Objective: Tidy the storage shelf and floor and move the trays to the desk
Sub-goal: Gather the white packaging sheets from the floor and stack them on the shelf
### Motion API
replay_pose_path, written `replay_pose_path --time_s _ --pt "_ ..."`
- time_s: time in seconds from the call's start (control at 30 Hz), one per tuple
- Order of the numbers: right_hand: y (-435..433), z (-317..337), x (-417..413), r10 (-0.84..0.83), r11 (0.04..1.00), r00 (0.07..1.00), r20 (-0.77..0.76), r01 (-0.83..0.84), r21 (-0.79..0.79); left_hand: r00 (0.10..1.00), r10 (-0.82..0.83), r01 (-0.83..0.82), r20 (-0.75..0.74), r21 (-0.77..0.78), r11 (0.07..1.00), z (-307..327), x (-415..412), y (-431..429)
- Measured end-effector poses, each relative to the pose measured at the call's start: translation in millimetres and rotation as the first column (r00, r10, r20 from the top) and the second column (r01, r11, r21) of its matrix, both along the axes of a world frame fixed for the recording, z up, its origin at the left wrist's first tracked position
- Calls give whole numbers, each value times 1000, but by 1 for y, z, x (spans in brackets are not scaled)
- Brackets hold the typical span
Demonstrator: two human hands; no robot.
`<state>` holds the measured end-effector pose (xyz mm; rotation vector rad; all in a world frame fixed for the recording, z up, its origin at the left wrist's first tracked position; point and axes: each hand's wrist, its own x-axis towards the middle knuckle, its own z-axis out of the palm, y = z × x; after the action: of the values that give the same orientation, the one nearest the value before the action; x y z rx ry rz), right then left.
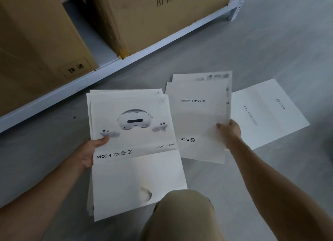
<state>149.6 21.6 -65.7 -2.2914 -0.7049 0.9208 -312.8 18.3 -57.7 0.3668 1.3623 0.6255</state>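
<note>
Sheets of white printed card fill the middle of my head view, in three lots on the grey floor (270, 42) in front of the storage shelf (72, 87).

The left hand (91, 151) grips the left stack (137, 172) at its left edge. The thumb presses on the top face beside a pictured controller and the fingers are hidden beneath, so I cannot report how many sheets it holds. The top sheet shows a headset and reads "PICO 4 Ultra Enterprise". It has a rounded notch near its lower edge, and its near right corner is covered by the person's knee (182, 215).

The right hand (231, 132) is clamped on the right edge of the middle stack (196, 118), thumb on top, fingers out of sight under it. That stack has its print upside down to me. The sheets beneath show only as offset margins, blurred at the far edge. I cannot tell whether either stack is raised or resting on the floor.

A single sheet (266, 112) lies flat to the right, its left edge passing behind the right hand and the middle stack.

Of the shelf, only the lowest white rail and one foot at upper right are in view. Two brown cardboard boxes stand on it, the left box (36, 42) and the right box (153, 20), both cut off by the frame top, with their printed characters partly cropped or soft
</note>
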Motion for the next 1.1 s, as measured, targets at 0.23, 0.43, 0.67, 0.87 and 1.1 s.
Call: replay_pose_path --time_s 0.23,0.43,0.67,0.87,1.1 --pt "0 95 94 -7 965 992 125 -26 261 998 12 -11 -56 17 1000 35 18 25" --pt "-8 100 92 174 942 937 -303 -69 327 999 40 -40 6 58 998 32 53 46" --pt "-17 55 8 361 930 818 -448 -279 240 994 -84 80 65 54 995 19 121 72" --pt "-5 50 4 249 967 826 -505 -185 174 973 -206 206 104 15 978 5 143 93" --pt "-10 67 8 298 954 818 -492 -237 183 902 -400 399 162 41 916 46 171 136"
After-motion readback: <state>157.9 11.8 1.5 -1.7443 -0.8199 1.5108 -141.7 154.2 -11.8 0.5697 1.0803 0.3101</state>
